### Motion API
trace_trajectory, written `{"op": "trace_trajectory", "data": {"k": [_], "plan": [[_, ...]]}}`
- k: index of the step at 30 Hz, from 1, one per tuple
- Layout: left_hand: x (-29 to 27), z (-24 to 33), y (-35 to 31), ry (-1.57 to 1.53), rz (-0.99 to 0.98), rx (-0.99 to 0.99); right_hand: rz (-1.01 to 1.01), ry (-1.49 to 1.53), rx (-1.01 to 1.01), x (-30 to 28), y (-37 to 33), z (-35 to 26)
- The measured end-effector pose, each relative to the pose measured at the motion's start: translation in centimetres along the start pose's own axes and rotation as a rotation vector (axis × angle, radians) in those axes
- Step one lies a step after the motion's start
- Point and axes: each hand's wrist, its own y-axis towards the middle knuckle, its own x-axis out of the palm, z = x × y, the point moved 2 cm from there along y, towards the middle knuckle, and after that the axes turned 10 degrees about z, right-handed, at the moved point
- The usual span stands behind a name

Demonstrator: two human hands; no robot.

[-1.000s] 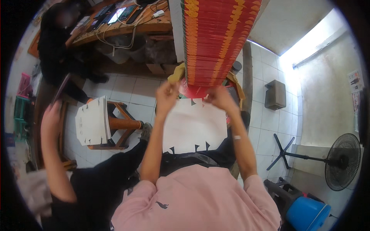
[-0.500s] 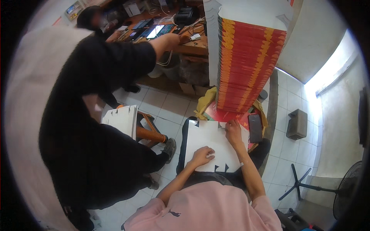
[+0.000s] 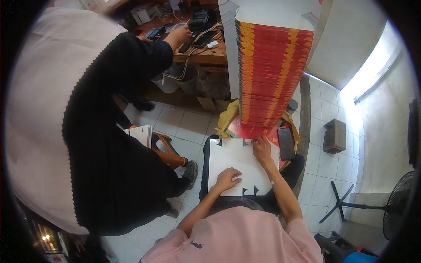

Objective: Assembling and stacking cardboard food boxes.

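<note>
White card sheet (image 3: pixel 239 164) under left hand (image 3: pixel 226 179), right hand (image 3: pixel 262 147).

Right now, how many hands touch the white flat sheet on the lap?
2. The left hand lies flat on the white sheet near its lower edge; the right hand presses its upper right corner, by the red stack.

one white flat sheet (image 3: pixel 237 164); one tall stack of red cartons (image 3: pixel 269 74); one phone (image 3: pixel 286 143); one standing fan (image 3: pixel 394 210)
</note>
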Motion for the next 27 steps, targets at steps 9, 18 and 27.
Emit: {"op": "trace_trajectory", "data": {"k": [9, 18, 27], "plan": [[0.8, -1.2, -0.1, -0.012, 0.059, 0.05, 0.088, 0.013, 0.003, 0.6, -0.3, 0.0], [0.6, -0.6, 0.0, -0.01, 0.054, 0.006, -0.281, 0.097, 0.02, -3.9, 1.2, -2.2], [-6.3, 8.9, -0.6, -1.12, 0.17, -0.275, -0.218, 0.204, -0.188, -17.3, 6.0, -10.2]]}}
